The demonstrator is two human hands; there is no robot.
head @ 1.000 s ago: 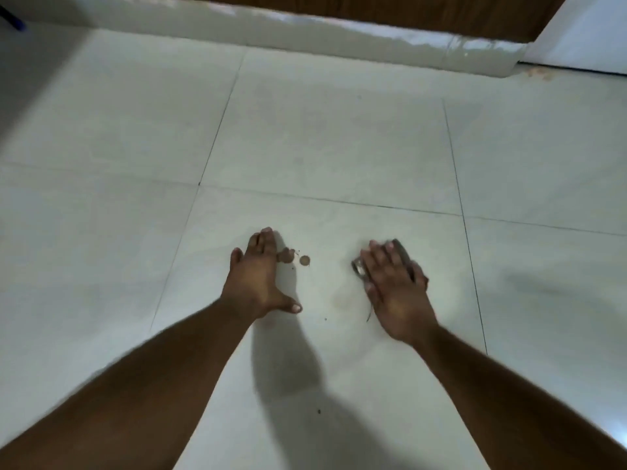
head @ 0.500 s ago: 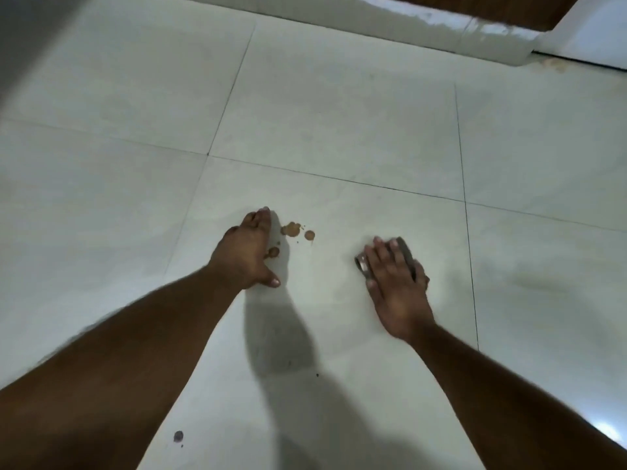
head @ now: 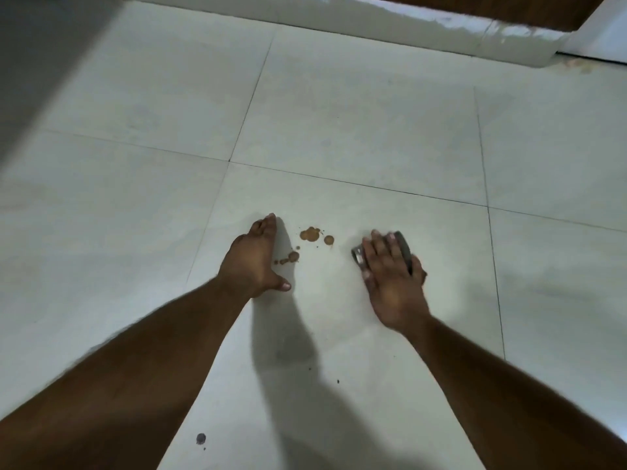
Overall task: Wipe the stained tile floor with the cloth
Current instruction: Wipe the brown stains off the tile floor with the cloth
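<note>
Head view: both hands lie low on a pale tile floor (head: 356,123), on the near centre tile. The left hand (head: 252,257) rests on the floor with fingers straight and together, thumb spread toward the right, holding nothing. Just beside its fingers, to the right, sit the brown stains (head: 309,234): a larger blotch, a smaller round spot right of it, and a few drops lower down, near the left thumb side. None of them touches either hand.

The right hand (head: 390,273) lies flat with fingers straight, pressing a grey cloth (head: 403,247) to the floor. The cloth is mostly hidden under the palm; its edges show beyond the fingertips on the right and at the left side of the fingers. Bare tile lies between cloth and stains.

Grout lines frame this tile: one runs across beyond the hands, one up the left past the left forearm, one down the right, well apart from the right hand. Beyond the far line more bare tiles stretch to a white skirting (head: 407,25) with a wooden panel (head: 475,8) above it. A dark spot (head: 201,437) lies near the bottom edge beside the left forearm, and shadows of the arms fall between them.
</note>
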